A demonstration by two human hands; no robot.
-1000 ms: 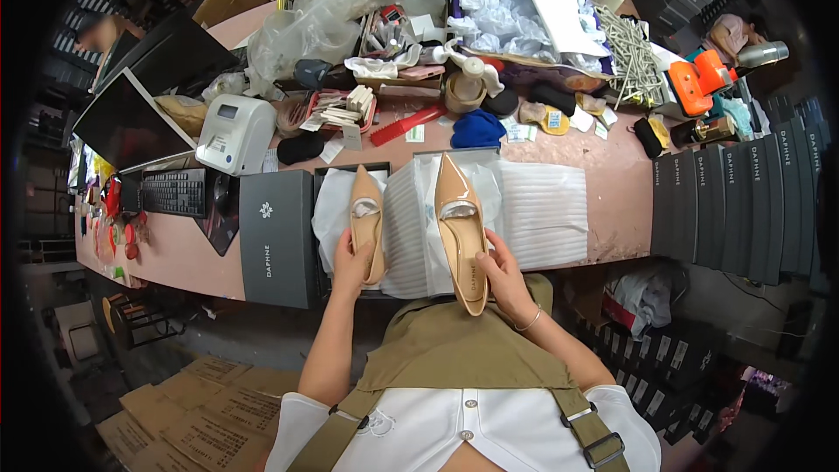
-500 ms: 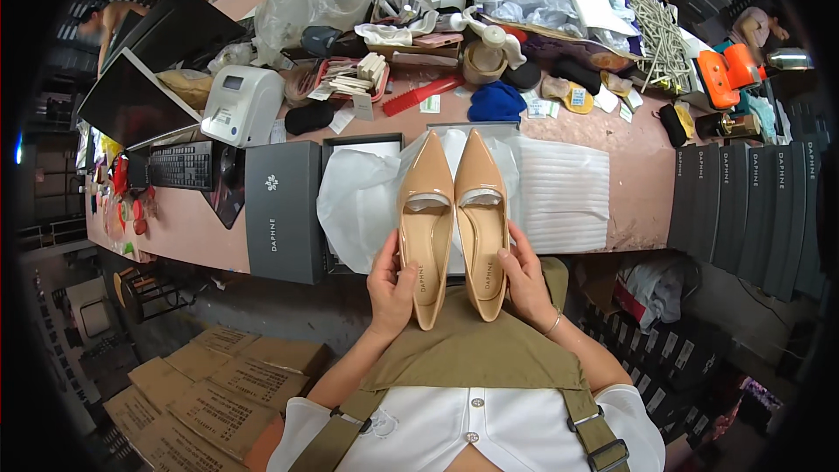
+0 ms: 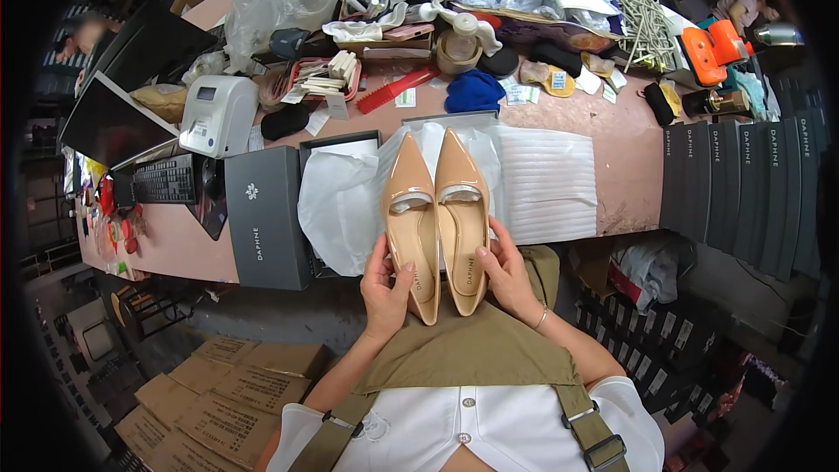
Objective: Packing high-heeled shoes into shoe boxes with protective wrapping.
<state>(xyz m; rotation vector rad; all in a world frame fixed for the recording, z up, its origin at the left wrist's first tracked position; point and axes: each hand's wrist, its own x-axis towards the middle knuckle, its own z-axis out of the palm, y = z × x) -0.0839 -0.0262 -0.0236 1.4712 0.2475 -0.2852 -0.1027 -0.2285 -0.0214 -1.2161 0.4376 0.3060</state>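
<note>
Two shiny tan pointed pumps are held side by side in front of me, toes pointing away. My left hand (image 3: 385, 290) grips the left pump (image 3: 409, 177) near its heel, thumb at the inner edge. On the other side, my right hand (image 3: 508, 274) is closed on the right pump (image 3: 460, 166) in the same way. White padding shows inside both toes. Behind the pumps lies an open grey shoebox (image 3: 315, 147) with white tissue paper (image 3: 339, 210) spilling from it. The grey box lid (image 3: 267, 220) stands at its left.
A white foam sheet (image 3: 549, 183) lies right of the open box. Several grey shoeboxes (image 3: 734, 183) line the table's right end. A label printer (image 3: 218, 114), keyboard (image 3: 166, 180) and monitor (image 3: 114, 122) occupy the left. Cardboard cartons (image 3: 210, 402) are stacked at lower left.
The two pumps have come closer together, their inner sides now nearly touching. Both hands keep their hold. The whole view has shifted slightly, with the table scene moving left.
</note>
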